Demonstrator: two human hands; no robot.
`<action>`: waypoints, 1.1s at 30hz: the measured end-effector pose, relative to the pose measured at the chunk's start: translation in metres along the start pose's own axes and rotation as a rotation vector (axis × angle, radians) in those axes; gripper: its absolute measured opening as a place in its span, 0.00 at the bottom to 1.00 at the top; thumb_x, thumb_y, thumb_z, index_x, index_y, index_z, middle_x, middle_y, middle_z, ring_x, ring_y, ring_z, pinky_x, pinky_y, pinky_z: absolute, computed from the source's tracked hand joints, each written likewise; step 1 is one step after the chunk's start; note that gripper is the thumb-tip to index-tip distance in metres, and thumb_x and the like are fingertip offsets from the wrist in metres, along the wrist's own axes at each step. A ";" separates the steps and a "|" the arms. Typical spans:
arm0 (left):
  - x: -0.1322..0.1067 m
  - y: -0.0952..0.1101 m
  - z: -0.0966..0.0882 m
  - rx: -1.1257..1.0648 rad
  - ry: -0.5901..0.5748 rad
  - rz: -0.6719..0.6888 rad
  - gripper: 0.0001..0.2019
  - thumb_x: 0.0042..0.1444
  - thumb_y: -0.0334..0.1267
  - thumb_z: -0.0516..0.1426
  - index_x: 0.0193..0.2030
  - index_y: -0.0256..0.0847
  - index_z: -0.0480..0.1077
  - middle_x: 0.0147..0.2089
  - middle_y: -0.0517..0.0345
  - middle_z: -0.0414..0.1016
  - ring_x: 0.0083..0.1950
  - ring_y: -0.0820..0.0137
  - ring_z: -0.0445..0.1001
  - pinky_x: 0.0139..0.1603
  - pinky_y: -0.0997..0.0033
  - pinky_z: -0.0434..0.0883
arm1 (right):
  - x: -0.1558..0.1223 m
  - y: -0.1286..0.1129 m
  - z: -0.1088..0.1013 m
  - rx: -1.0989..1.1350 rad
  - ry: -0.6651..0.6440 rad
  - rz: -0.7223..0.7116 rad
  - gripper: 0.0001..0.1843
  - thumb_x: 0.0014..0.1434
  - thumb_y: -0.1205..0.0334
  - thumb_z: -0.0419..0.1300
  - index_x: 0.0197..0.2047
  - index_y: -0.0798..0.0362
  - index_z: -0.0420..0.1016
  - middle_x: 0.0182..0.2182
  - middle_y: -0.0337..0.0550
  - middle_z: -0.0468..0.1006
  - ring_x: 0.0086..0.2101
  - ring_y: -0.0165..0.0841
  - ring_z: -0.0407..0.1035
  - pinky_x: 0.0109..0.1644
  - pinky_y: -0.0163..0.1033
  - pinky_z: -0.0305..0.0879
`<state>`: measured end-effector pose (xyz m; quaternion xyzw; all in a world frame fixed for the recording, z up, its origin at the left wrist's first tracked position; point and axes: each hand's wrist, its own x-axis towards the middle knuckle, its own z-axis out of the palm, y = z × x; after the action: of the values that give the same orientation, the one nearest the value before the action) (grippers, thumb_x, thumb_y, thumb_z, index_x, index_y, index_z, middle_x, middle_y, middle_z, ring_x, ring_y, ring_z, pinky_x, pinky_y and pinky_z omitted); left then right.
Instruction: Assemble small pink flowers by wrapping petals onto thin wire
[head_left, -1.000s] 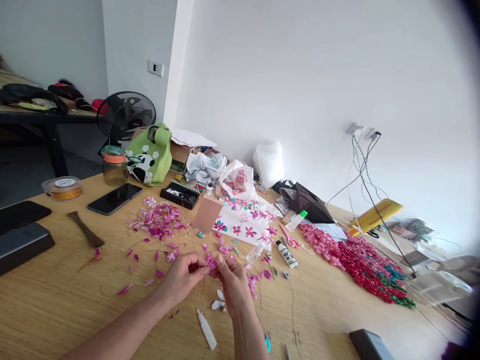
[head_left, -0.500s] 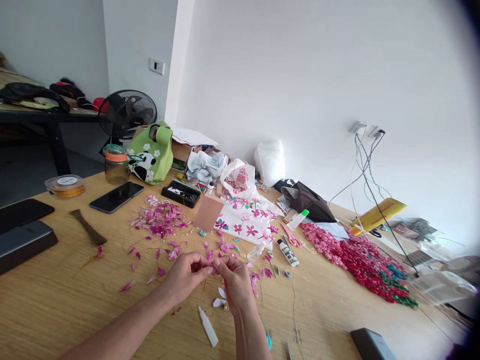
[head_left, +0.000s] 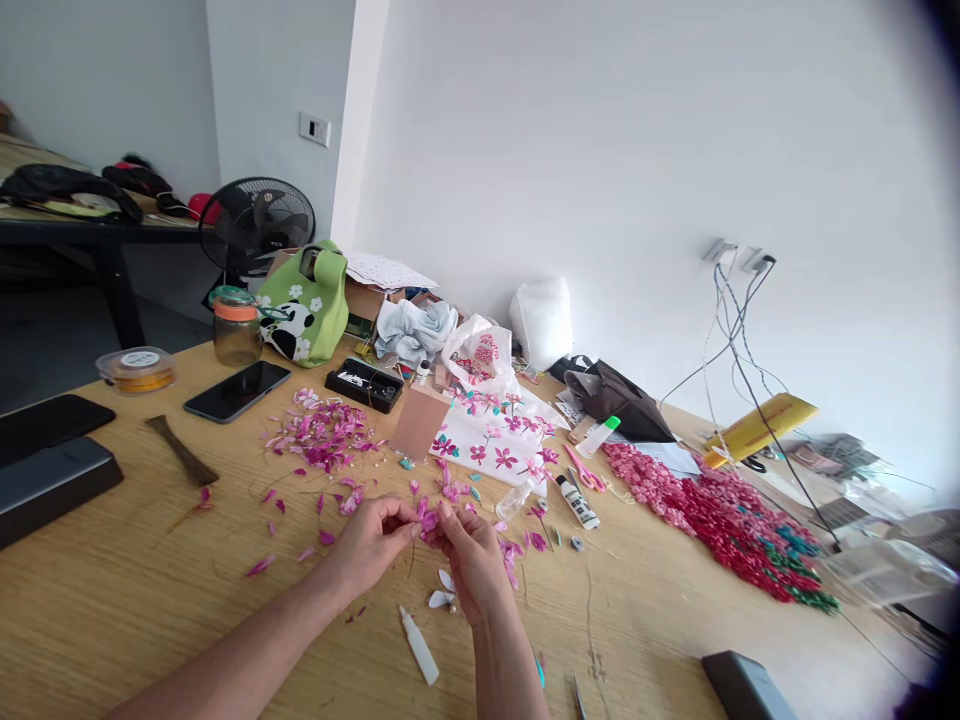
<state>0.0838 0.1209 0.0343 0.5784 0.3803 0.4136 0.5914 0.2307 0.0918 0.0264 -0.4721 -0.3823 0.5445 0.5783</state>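
Over the middle of the table, my left hand (head_left: 379, 540) and my right hand (head_left: 469, 560) are close together, fingertips pinched around a small pink-purple petal flower (head_left: 427, 520). A thin dark strand hangs below the left fingertips. The flower's lower side is hidden by my fingers. White petals (head_left: 442, 592) with a small bead lie just beneath my hands. Nearer to me is a white glue tube (head_left: 418, 647). Loose pink petals (head_left: 322, 435) form a pile beyond my left hand, and more are scattered around both hands.
A white sheet bearing flowers (head_left: 487, 458) lies beyond my hands. To its right are pink scissors (head_left: 583, 468), a black-and-white tube (head_left: 577, 502) and a heap of red and pink pieces (head_left: 720, 520). A phone (head_left: 237, 391), black box (head_left: 364, 385) and green bag (head_left: 307, 305) stand at left.
My fingertips have drawn slightly apart, and more of the pink-purple flower shows between them. The view has shifted a little; the things on the table look unmoved.
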 end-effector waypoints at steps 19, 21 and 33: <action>0.000 -0.004 -0.001 0.074 -0.062 0.035 0.08 0.49 0.40 0.58 0.26 0.37 0.73 0.29 0.54 0.74 0.34 0.65 0.70 0.37 0.69 0.66 | -0.001 0.002 -0.001 -0.057 -0.047 -0.038 0.17 0.51 0.50 0.66 0.22 0.56 0.75 0.19 0.38 0.71 0.23 0.26 0.60 0.31 0.33 0.53; 0.000 -0.006 -0.002 0.082 -0.057 0.042 0.09 0.50 0.40 0.57 0.27 0.37 0.73 0.29 0.54 0.74 0.34 0.64 0.71 0.38 0.68 0.66 | -0.001 0.001 0.000 -0.063 -0.056 -0.036 0.18 0.52 0.50 0.66 0.23 0.56 0.75 0.19 0.38 0.72 0.23 0.26 0.61 0.31 0.33 0.54; -0.001 -0.008 0.001 0.115 -0.016 0.078 0.09 0.51 0.40 0.57 0.27 0.37 0.73 0.29 0.55 0.72 0.33 0.66 0.69 0.36 0.69 0.65 | 0.000 0.003 0.001 -0.120 -0.018 -0.068 0.17 0.50 0.50 0.67 0.23 0.57 0.75 0.20 0.38 0.72 0.23 0.26 0.61 0.31 0.32 0.55</action>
<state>0.0845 0.1203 0.0266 0.6292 0.3759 0.4090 0.5437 0.2289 0.0917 0.0240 -0.4877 -0.4354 0.5050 0.5635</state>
